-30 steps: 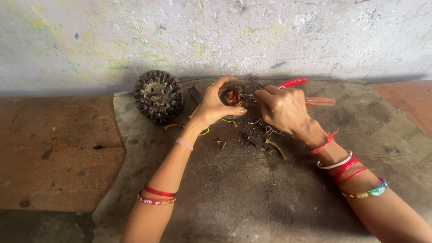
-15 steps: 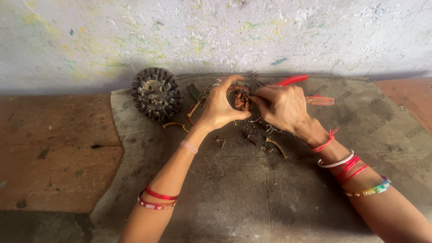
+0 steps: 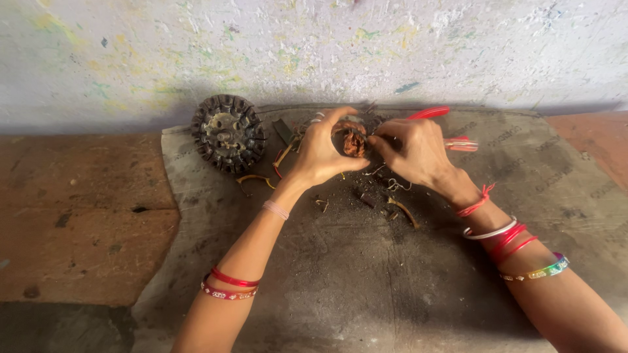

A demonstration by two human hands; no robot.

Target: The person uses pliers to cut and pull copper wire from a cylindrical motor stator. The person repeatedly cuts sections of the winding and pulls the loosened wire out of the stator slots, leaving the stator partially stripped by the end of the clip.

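Observation:
My left hand (image 3: 320,151) grips a small bundle of reddish copper wire (image 3: 354,141), held up between thumb and fingers over a dirty grey mat (image 3: 366,261). My right hand (image 3: 413,151) pinches at the same bundle from the right side, fingertips touching the wire. Both wrists wear red bangles. A round, dark, slotted metal motor core (image 3: 227,133) lies on the mat to the left of my left hand, apart from it.
Red-handled pliers (image 3: 439,124) lie behind my right hand. Short wire scraps and dark bits (image 3: 386,196) are scattered on the mat beneath the hands. A paint-flecked wall (image 3: 314,46) rises behind; a reddish-brown floor (image 3: 78,209) extends left.
Both hands have stayed together on the wire bundle, working it slightly; the view has shifted a little. The motor core has not moved.

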